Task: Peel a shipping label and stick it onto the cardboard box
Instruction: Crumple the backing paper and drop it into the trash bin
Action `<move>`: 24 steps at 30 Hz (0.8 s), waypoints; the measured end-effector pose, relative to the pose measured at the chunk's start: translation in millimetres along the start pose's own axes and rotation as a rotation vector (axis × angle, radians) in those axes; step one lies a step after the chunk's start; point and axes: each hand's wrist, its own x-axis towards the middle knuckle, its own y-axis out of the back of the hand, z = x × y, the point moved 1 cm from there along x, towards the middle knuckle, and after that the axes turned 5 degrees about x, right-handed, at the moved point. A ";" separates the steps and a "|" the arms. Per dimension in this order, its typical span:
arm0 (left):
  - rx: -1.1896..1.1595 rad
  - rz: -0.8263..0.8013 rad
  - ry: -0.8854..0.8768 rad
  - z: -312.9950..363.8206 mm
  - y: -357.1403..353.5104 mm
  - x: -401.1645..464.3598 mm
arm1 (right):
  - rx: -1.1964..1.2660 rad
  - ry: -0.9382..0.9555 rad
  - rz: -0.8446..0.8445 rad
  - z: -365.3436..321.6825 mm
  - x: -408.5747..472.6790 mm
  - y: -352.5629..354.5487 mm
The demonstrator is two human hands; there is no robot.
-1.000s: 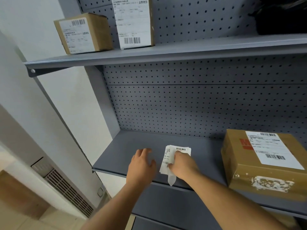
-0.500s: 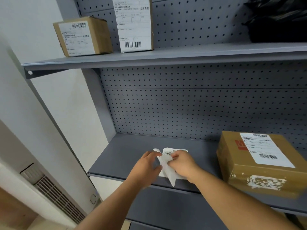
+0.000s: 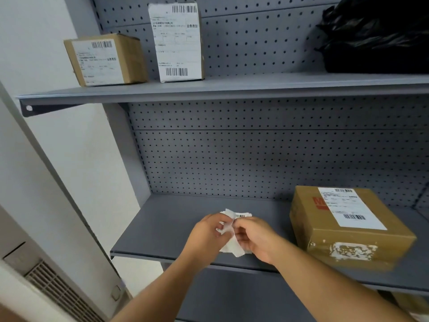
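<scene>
A white shipping label (image 3: 232, 246) with a barcode at its top edge is held just above the grey lower shelf (image 3: 162, 231). My left hand (image 3: 207, 234) pinches its left side, where a paper corner curls up. My right hand (image 3: 256, 239) grips its right side, and the two hands nearly touch. A cardboard box (image 3: 348, 228) lies on the same shelf to the right, with a white label on its top and torn paper remains on its front face.
The upper shelf (image 3: 232, 88) carries two labelled cardboard boxes (image 3: 104, 60) (image 3: 177, 41) and a black plastic bag (image 3: 378, 36). Perforated grey panels close the back. A white wall with a vent grille (image 3: 55, 291) is at the left.
My left hand moved from the shelf surface onto the label and now pinches it together with the right hand. A corner of the paper has lifted. The camera came closer.
</scene>
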 end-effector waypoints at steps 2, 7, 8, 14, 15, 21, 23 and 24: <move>0.000 0.034 0.003 0.3 0.3 0.0 | 0.016 0.008 -0.026 1.8 -1.7 -0.2; -0.030 0.048 0.033 -9.5 -1.8 -2.6 | -0.145 0.082 -0.001 7.8 -9.2 -5.2; -0.039 0.062 0.052 -11.6 -1.2 -3.4 | -0.216 0.121 0.018 7.7 -11.7 -6.1; -0.198 0.149 0.167 -14.6 9.1 -16.8 | -0.492 0.301 -0.112 10.0 -15.9 -1.9; -0.204 0.180 0.178 -12.2 10.3 -20.0 | -0.473 0.316 -0.121 11.5 -15.3 -2.5; -0.212 0.314 0.252 -4.4 10.3 -41.5 | -0.572 0.404 -0.088 12.7 -13.7 -16.3; -0.246 0.313 0.257 -1.2 10.9 -50.4 | -0.579 0.408 -0.084 13.6 -14.2 -18.4; -0.284 0.298 0.258 2.2 11.3 -55.8 | -0.538 0.392 -0.076 14.2 -14.3 -19.5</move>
